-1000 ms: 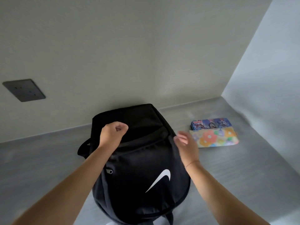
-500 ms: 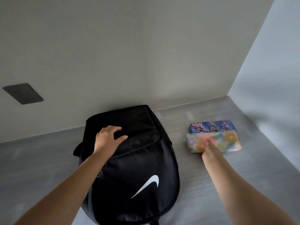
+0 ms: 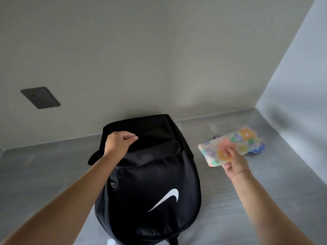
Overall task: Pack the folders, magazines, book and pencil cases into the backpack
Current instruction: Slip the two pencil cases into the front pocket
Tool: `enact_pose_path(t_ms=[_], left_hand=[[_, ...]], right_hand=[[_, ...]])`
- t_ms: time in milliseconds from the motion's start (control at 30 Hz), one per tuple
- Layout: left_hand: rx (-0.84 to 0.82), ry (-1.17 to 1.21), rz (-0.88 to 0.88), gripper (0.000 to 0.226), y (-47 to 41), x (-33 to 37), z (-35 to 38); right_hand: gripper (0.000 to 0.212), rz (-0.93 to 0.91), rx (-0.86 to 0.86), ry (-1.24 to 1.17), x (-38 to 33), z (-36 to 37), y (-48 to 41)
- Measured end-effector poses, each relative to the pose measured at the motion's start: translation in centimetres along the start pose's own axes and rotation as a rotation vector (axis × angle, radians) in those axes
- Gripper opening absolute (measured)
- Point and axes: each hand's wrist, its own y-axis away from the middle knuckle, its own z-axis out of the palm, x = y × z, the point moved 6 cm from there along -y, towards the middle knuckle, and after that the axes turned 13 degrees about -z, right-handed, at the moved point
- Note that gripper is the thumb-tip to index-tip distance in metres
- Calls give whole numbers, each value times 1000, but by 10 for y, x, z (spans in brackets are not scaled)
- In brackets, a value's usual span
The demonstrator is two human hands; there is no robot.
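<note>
A black backpack (image 3: 150, 183) with a white swoosh lies on the grey table, its top end toward the wall. My left hand (image 3: 118, 145) pinches the fabric at the backpack's top opening. To the right of the backpack, my right hand (image 3: 233, 161) grips a floral pencil case (image 3: 228, 147) by its near end and holds it lifted above the table. A blue pencil case (image 3: 257, 150) lies on the table behind the floral one, mostly hidden by it.
The grey table (image 3: 230, 200) runs into a corner, with a wall behind and another on the right (image 3: 300, 85). A dark socket plate (image 3: 40, 97) sits on the back wall at the left. Something white (image 3: 110, 242) peeks out under the backpack's near end.
My right hand reached over to the floral pencil case, took hold of it and lifted it off the blue one. My left hand went from resting flat on the backpack to pinching its top fabric.
</note>
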Motion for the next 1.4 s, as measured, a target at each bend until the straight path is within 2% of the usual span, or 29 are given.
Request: enact_pose_path(t_ms=[100,233,333,400,500,633,767,867,967,1033,1200,1300,1400], left_hand=[[-14,30,-1,12,0,1,-3],[-16,73,5,12,-1,4,-8],[-3,135,-9,13,-4,3,-15],[-8,160,-17,14,-4,2,-18],[-21,160,15,13,-4,0,-19],[-14,91,106,12,0,5,-17],[-54,-30,216,12,4,9,-10],[-91,-138,279,12,9,7,-3],[-73,-241,281,16,7,-4,-5],[-60,-280,232,17,2,-19,-12],[-86,-263,169,14,-1,-47,-21],[-94,-271,198,15,-1,-45,-21],[-71,-282,243,16,1,-42,-25]], right_hand=[[27,-64,-300,100,0,52,42],[22,69,-658,328,44,102,113],[27,171,-820,430,78,114,152],[31,201,-845,447,92,116,166],[20,222,-779,470,101,117,168],[9,236,-574,522,105,129,151],[27,236,-233,444,114,144,125],[34,228,-119,464,120,164,119],[37,242,-99,489,126,177,123],[37,333,-125,402,134,177,130],[18,466,-359,463,137,166,158],[16,449,-247,343,139,172,150],[26,467,-157,274,142,182,141]])
